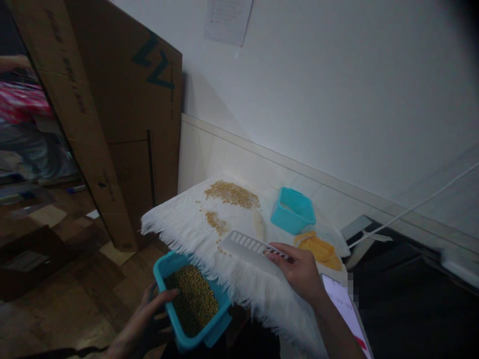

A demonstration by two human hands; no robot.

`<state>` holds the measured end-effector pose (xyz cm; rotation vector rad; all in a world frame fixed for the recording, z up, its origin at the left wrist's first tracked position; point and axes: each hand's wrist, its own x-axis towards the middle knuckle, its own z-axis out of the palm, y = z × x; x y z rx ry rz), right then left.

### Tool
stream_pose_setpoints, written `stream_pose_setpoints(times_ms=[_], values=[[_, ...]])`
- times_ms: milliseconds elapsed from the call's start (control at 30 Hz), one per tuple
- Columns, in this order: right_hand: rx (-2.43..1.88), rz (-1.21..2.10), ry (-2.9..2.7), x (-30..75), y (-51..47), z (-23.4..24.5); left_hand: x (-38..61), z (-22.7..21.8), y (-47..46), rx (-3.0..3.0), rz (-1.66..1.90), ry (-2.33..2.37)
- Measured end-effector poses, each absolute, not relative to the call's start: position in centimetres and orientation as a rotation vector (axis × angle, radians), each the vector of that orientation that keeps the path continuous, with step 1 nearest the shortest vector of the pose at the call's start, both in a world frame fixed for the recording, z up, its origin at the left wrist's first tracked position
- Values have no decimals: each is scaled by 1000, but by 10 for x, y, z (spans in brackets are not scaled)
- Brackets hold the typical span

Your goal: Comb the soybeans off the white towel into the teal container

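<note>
My left hand point(147, 319) grips a teal plastic basket point(209, 329) full of small tan beans point(194, 299), held just below the near edge of a white fringed cloth point(239, 284). My right hand point(299, 269) is closed on a white slotted scraper point(247, 247), whose blade lies flat on the cloth and points left toward a small streak of beans point(216, 222). A larger heap of beans point(232, 193) lies farther back on the cloth.
A second teal basket point(294, 212) stands at the back of the cloth, with an orange-yellow piece point(318, 248) beside it. A phone point(342, 304) lies near my right wrist. Tall cardboard boxes point(123, 114) lean on the left. A white cable point(419, 204) runs along the wall.
</note>
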<state>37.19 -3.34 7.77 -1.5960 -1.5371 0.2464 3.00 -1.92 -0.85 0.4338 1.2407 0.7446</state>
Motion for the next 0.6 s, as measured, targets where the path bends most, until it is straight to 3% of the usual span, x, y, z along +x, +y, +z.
stream_pose_setpoints(times_ms=[600], values=[[-1530, 227, -1640, 335, -59, 94, 32, 4, -19, 471, 744, 1277]])
